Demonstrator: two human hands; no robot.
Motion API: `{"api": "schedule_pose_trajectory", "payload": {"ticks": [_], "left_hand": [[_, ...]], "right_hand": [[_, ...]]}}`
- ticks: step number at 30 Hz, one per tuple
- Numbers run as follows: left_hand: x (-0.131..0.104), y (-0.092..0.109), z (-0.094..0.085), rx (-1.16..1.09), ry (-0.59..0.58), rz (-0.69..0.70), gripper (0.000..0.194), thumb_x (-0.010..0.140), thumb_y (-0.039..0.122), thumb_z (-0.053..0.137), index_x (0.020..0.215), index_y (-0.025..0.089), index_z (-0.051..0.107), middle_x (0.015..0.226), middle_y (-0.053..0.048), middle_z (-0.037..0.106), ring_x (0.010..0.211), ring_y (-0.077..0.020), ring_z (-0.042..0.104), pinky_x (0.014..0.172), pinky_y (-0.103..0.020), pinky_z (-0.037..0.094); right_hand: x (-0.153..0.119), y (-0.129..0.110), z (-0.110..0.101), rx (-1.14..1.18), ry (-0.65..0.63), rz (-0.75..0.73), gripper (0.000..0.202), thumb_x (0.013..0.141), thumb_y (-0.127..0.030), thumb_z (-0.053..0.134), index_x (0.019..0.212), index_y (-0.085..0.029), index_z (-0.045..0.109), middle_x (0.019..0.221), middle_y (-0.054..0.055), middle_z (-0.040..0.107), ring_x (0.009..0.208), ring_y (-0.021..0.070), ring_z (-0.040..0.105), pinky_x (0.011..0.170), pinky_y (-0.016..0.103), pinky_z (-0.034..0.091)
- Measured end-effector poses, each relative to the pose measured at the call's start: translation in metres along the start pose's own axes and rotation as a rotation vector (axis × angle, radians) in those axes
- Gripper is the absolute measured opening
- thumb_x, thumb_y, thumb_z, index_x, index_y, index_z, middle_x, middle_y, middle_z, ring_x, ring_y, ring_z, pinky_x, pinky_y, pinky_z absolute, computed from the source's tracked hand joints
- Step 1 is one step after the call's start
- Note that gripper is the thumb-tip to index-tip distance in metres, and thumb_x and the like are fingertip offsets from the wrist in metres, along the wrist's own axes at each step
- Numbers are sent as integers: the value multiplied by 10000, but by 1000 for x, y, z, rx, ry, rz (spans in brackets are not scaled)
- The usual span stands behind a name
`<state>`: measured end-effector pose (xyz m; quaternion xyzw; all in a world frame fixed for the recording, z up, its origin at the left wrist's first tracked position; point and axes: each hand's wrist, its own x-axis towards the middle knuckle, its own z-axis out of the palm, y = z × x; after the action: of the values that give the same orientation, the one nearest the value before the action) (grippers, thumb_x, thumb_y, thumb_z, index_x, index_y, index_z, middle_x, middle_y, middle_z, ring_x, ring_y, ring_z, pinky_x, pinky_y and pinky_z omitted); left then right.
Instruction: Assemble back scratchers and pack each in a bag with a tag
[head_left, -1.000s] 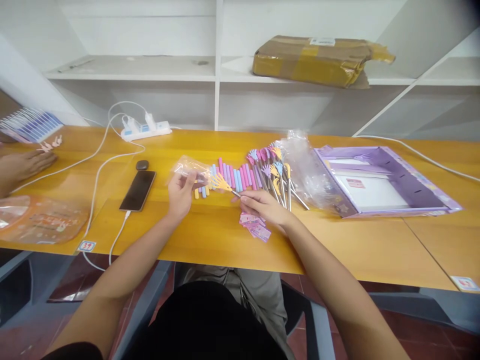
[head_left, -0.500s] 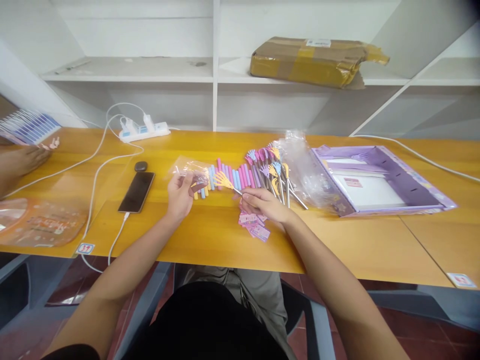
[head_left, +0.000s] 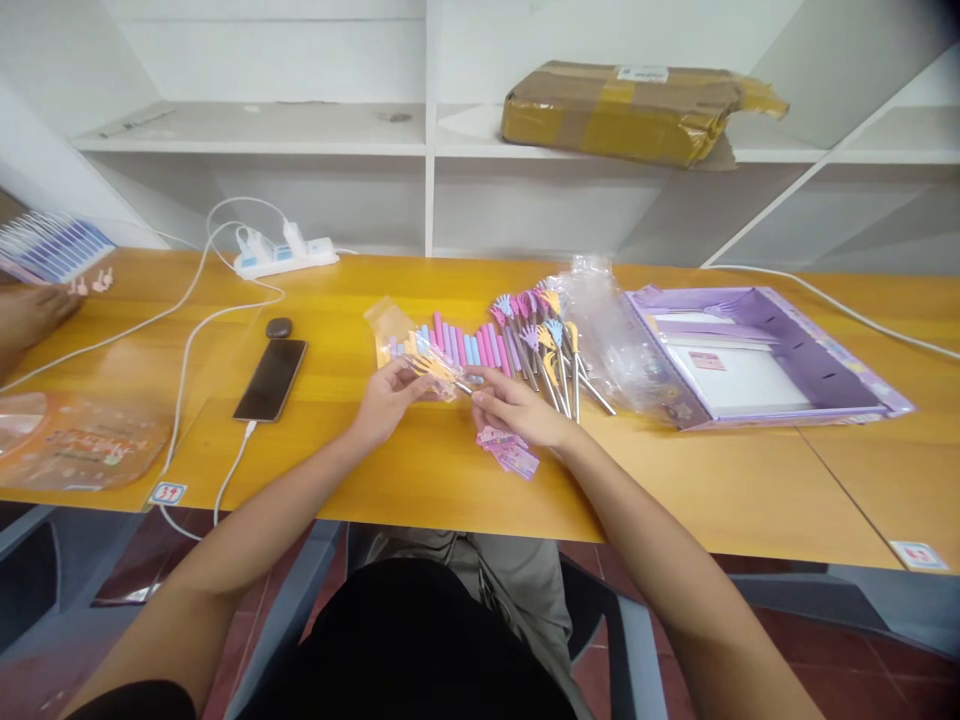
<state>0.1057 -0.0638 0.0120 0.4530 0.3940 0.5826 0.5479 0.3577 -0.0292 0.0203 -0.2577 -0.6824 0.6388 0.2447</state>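
My left hand (head_left: 384,403) pinches a clear plastic bag (head_left: 387,316) above the table. In my right hand (head_left: 517,408) is the metal shaft of a back scratcher with a yellow hand-shaped head (head_left: 435,368). The scratcher points left, and its head lies within the bag's clear film at the opening. Just beyond my hands runs a row of pastel tubes (head_left: 484,347) in pink, purple, blue and yellow. More back scratchers (head_left: 553,335) with coloured hand heads are heaped right of the row. Small pink printed cards (head_left: 514,458) lie below my right hand.
Crumpled clear bags (head_left: 615,345) sit beside a purple open box (head_left: 750,405). On the left are a phone (head_left: 271,380), its white cable, a small black case (head_left: 279,328), a power strip (head_left: 289,258) and an orange-tinted pouch (head_left: 90,445). Another person's hand (head_left: 34,315) shows at far left.
My left hand has moved right and slightly down with the bag. The scratcher's yellow head, bare in front of the bag before, is now inside the film.
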Motion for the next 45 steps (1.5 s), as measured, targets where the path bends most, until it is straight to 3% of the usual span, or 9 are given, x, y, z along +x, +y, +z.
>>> {"api": "schedule_pose_trajectory", "payload": {"ticks": [5,13,17,22,25,32,36,39,45], "left_hand": [[-3,-6,6,-29,-80,-65,551,802,617,947,1087,187,755,1045,-84,827,921,-266,822,797,-443,735],[18,9,-20,-208,290,82,450,836,543,958,903,183,697,857,-24,788,801,-160,795,738,-275,686],[25,17,-30,-268,374,76,385,875,486,938,878,177,709,879,-39,798,839,-148,796,721,-220,660],[14,15,-15,-229,237,59,462,796,541,982,904,163,740,825,-27,779,708,-134,753,648,-226,647],[6,10,-2,-179,154,-16,511,753,567,1000,938,158,756,875,-43,799,759,-161,776,655,-244,658],[-5,-2,12,-55,-61,-146,549,778,612,966,955,128,777,974,-116,830,846,-237,810,706,-329,690],[-3,-2,9,-29,11,-131,557,775,610,969,945,121,763,907,-96,815,775,-206,791,689,-307,667],[0,2,5,-28,72,-102,571,764,624,971,908,131,722,834,-69,786,715,-182,764,638,-273,628],[0,8,4,-42,7,-124,559,813,569,960,1084,172,675,889,-29,768,649,-147,719,584,-265,609]], "right_hand": [[1,2,10,-11,17,-18,553,1124,-490,575,1603,-236,467,788,-22,710,510,109,451,480,244,353],[-6,-9,-7,67,-2,-35,468,1065,-402,694,1491,-246,580,1042,32,739,700,123,643,619,282,551],[-6,-15,-12,128,-4,-89,387,1070,-404,701,1419,-249,643,1092,49,785,733,129,679,714,323,603],[-4,-13,-8,170,8,-65,329,991,-368,818,1267,-228,709,1000,47,826,728,137,721,699,309,615],[-1,-7,-1,184,16,-29,334,882,-334,919,1129,-224,725,961,36,815,821,160,761,715,294,619],[10,7,18,-21,247,-142,363,879,-373,917,1075,-235,644,898,-9,716,744,150,668,659,289,541],[10,11,21,-292,354,-272,347,996,-388,816,1226,-244,600,1015,22,676,697,152,628,624,309,520],[7,10,19,-505,291,-393,459,1004,-395,825,1372,-276,576,1234,85,635,739,165,631,706,373,599],[2,5,12,-668,301,-521,418,1041,-368,785,1406,-309,592,1260,90,573,779,170,607,771,400,636]]}}
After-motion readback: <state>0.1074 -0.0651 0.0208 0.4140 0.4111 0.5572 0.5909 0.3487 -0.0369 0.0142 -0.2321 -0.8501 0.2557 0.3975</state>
